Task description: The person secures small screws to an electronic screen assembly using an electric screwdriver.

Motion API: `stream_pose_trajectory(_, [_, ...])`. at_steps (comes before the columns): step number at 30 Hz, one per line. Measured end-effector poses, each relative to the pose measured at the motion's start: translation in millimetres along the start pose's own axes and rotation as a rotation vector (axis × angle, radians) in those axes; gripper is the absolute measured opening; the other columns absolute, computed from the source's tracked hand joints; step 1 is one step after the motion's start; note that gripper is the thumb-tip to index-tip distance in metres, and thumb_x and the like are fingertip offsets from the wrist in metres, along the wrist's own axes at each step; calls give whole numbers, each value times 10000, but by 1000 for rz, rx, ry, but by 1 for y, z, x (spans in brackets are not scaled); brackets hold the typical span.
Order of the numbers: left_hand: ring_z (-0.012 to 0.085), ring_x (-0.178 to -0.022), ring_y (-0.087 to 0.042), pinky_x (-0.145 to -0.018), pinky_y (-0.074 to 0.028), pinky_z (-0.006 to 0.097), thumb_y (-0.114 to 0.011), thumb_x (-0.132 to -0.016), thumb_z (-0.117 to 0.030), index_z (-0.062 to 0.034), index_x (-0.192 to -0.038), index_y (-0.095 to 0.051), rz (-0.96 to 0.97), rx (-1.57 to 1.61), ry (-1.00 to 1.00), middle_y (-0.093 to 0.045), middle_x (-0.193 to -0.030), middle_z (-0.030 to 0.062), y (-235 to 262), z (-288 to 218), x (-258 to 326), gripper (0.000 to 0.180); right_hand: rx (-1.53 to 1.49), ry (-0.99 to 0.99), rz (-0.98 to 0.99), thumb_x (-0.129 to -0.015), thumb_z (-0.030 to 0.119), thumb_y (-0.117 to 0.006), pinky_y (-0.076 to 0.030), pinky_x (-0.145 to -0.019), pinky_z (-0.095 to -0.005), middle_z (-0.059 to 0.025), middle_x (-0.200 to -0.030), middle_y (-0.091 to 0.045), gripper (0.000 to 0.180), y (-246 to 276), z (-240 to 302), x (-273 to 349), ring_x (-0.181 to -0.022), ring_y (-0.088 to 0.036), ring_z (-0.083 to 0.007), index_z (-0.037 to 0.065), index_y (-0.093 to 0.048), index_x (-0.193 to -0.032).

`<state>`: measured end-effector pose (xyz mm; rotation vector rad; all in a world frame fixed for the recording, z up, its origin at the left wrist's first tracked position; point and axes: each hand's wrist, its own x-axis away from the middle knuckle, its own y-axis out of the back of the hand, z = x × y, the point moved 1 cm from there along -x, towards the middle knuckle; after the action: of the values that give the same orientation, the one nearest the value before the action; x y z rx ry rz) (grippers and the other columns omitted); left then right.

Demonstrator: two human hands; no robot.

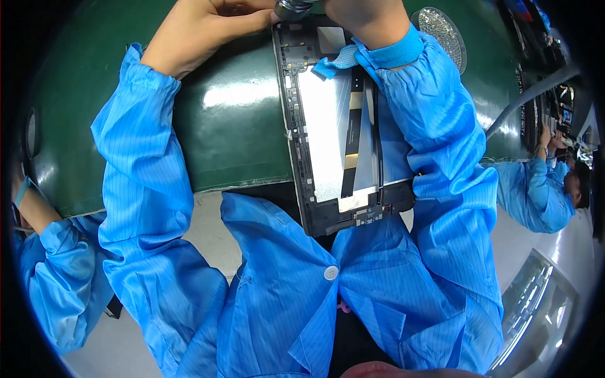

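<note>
An opened tablet housing [295, 126] lies face up in front of me, its near end sticking out past the table edge. Inside it are a shiny metal plate [321, 138] and a black ribbon strip [353, 135]. At its far left corner my left hand [211, 28] is closed, thumb and forefinger drawn together; what they pinch is unclear. Beside the thumb tip is a round metal piece [293, 9], cut off by the upper edge. My right hand [368, 19] is above the far right of the housing, its fingers out of view. A blue wrist strap [394, 53] circles that wrist.
The green tabletop [239, 148] reaches its near edge by my lap. A clear round dish [441, 34] stands beyond my right wrist, and a grey cable [532, 94] runs along the right. People in blue work at left [63, 271] and right [535, 195].
</note>
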<state>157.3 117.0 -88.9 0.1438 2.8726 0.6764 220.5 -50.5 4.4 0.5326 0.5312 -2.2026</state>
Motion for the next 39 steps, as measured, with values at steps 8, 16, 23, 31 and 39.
stream_pose_trajectory(8, [95,-792,-607,-687,-488,235,-745,-878,-9,36,-958,-713,-4,410,147,-669,-912,48,-4,-52,11,97,21,-74,-40,-955,186,-569,-443,-433,-258,-110,-755,-640,238,6,14,0,-468,-533,-121,-45,-622,-935])
stream_pose_trajectory(16, [136,-940,-627,-868,-502,278,-683,-933,-77,14,-1040,-711,8,-32,-136,-647,-1053,47,4,-19,12,143,7,-43,-80,-965,199,-562,-456,-426,-267,-111,-762,-637,245,11,29,1,-465,-534,-126,-40,-614,-958])
stream_pose_trajectory(23, [247,-954,-654,-843,-508,306,-848,-749,-67,34,-1103,-699,-268,-430,-577,-668,-1061,131,-17,-71,9,397,-15,-11,-108,-965,200,-572,-457,-419,-274,-104,-745,-633,240,21,41,-2,-467,-541,-127,-34,-623,-939])
stream_pose_trajectory(31, [230,-863,-642,-750,-506,319,-848,-734,-40,8,-999,-736,-360,-559,-595,-699,-970,93,-31,-69,8,292,-21,57,-86,-962,214,-588,-459,-430,-273,-103,-748,-637,254,20,40,-2,-481,-552,-125,-26,-635,-891])
stream_pose_trajectory(39, [217,-839,-637,-749,-499,311,-818,-765,-18,-2,-983,-744,-312,-523,-650,-704,-955,82,-28,-68,9,231,-13,5,-100,-947,227,-584,-451,-420,-281,-104,-716,-628,270,15,41,0,-456,-541,-131,-31,-636,-887])
